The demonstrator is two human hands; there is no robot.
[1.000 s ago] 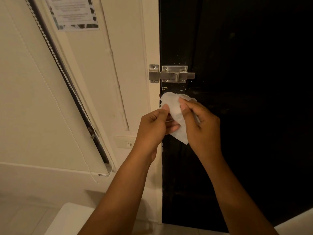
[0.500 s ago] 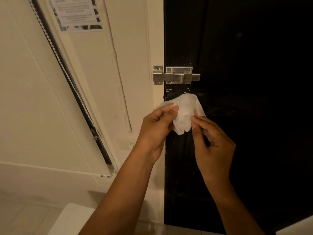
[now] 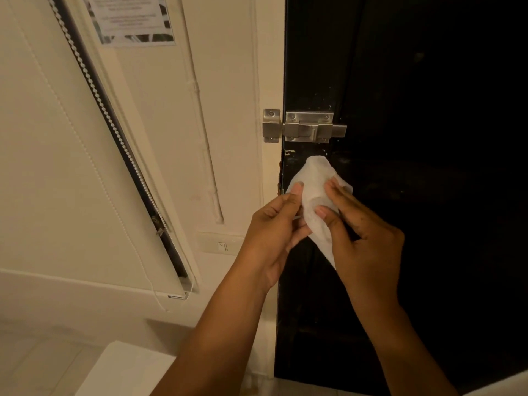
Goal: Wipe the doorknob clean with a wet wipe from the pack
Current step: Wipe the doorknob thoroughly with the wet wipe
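Observation:
A white wet wipe [image 3: 314, 184] is held up in front of the black door [image 3: 414, 195], just below the metal slide bolt [image 3: 305, 127]. My left hand [image 3: 271, 232] pinches the wipe's left edge between thumb and fingers. My right hand [image 3: 365, 244] grips its right side, and a tail of wipe hangs down behind that hand. The wipe is bunched and rounded at the top. No doorknob shows; the hands and wipe cover that part of the door. The pack is not in view.
A cream wall with a light switch [image 3: 221, 244] lies left of the door. A roller blind [image 3: 85, 167] with a bead chain hangs further left. A printed notice [image 3: 131, 20] is stuck high on the wall. A white surface [image 3: 123, 370] juts in at the bottom.
My right hand has moved back up onto the wipe and now grips its right side. The wipe has bunched into a taller, rounded shape between both hands.

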